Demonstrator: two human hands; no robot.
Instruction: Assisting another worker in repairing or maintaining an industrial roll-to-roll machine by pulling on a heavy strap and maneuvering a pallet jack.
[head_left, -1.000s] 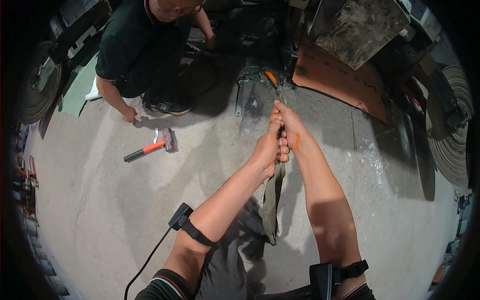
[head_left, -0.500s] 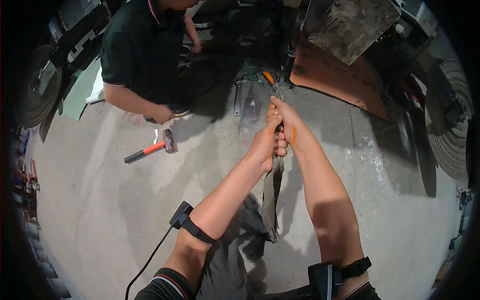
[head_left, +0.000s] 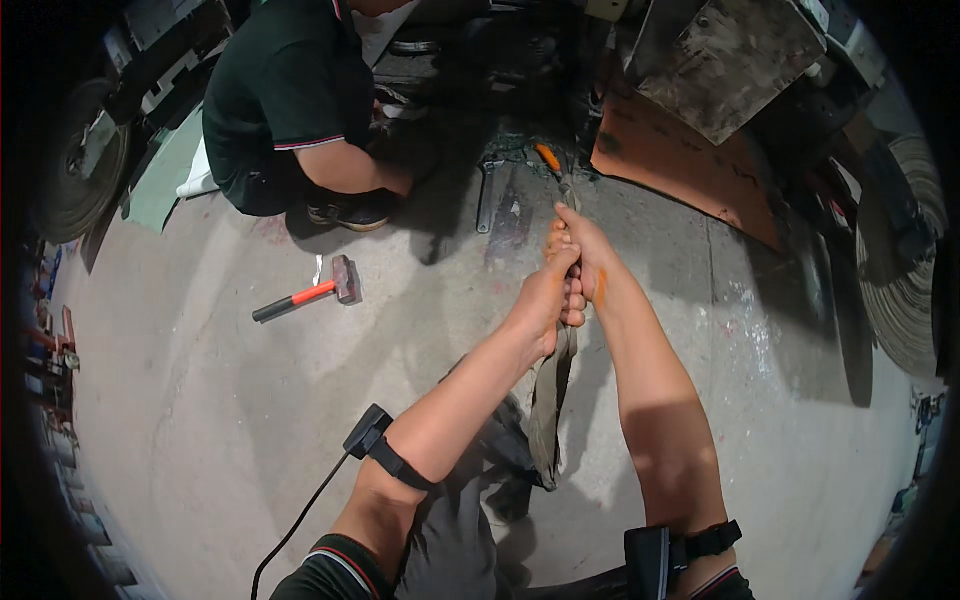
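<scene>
Near the middle of the head view, both your hands were clamped on a grey strap (head_left: 545, 420), one above the other and touching; your right hand (head_left: 592, 248) had the upper hold, thumb pointing along the strap, while your left hand (head_left: 543, 293) gripped just below it, fingers curled round. The strap ran from the dark area ahead, beside an orange piece (head_left: 547, 157), through both fists and down toward your legs; whether its far end was fastened to anything, you could not tell from this angle.

What had just changed was to your left; the co-worker (head_left: 280, 90) had drawn an arm back from the floor (head_left: 250, 400) near the hammer (head_left: 318, 290) and now held it bent in close by the shoe (head_left: 350, 212), the hand lost in shadow. The hammer had been left lying where it was; the wrench (head_left: 486, 205) also stayed put, between the co-worker and the strap. Your own double grip had hardly altered over that second, which suggested a steady hold rather than a fresh grasp; with that arm withdrawn, the space left of your forearms seemed less crowded, and the strap remained wholly in your keeping.
</scene>
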